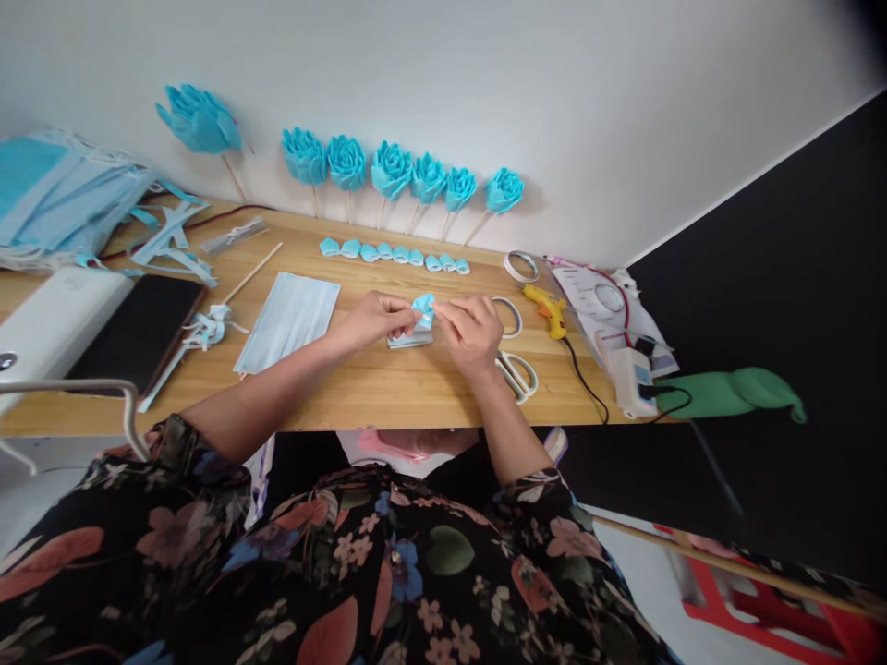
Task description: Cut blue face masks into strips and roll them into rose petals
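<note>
A small blue folded petal (422, 306), apparently cut from mask fabric, is pinched between my two hands above the desk. My left hand (382, 319) grips its left side with thumb and fingers. On its right edge, the fingertips of my right hand (471, 329) are closed. Below it on the wood lies a small pale blue folded piece (410, 340). White-handled scissors (521, 377) rest under and beside my right wrist. To the left is a flat pleated face mask (295, 314). Behind my hands runs a row of folded blue petals (384, 251).
Several blue fabric roses (392, 172) on sticks lean along the wall. Rolls of tape (521, 266), a yellow glue gun (547, 309) with its cord and a white power socket (632, 380) sit right. A mask pile (66, 199), phone (142, 328) and white box (55, 319) lie left.
</note>
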The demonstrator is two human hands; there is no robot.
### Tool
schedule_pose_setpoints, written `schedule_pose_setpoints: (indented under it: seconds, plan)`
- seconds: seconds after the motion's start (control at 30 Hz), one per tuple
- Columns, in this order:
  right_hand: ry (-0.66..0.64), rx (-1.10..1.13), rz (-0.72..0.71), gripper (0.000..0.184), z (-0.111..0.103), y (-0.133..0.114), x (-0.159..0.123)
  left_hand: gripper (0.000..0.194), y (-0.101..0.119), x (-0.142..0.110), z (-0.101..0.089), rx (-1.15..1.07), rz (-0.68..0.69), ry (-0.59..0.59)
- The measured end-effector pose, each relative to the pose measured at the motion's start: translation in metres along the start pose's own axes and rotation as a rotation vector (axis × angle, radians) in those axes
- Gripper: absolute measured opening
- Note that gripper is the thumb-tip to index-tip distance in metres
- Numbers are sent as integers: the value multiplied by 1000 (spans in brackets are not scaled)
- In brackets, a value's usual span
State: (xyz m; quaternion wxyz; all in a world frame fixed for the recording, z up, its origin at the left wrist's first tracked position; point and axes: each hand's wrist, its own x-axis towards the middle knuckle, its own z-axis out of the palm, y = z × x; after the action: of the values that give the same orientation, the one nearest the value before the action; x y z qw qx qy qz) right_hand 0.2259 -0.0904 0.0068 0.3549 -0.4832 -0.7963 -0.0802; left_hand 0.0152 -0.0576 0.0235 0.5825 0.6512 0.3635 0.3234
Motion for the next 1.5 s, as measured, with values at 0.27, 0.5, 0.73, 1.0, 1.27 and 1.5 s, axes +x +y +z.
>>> schedule_pose_setpoints:
  seconds: [0.27,0.5,0.73,1.0,1.27,1.5]
  plan:
    - [61,36,-2,27,0,-3,1,34,-2,1,0,-14,12,-5]
    - [78,28,-27,28,0,-5,3,34,1,-1,1,-35,23,-7]
    - [72,64,-48,28,1,-3,6,34,-2,1,1,-44,25,14]
    - [-80,99,-63,30,-7,-1,15,35,-1,0,3,-61,8,48]
    - [-64,388,121,37,-17,0,17,35,0,1,1,-90,-8,75]
    - [-248,882,491,55,4,-4,13,32,1,0,1,-23,1,61]
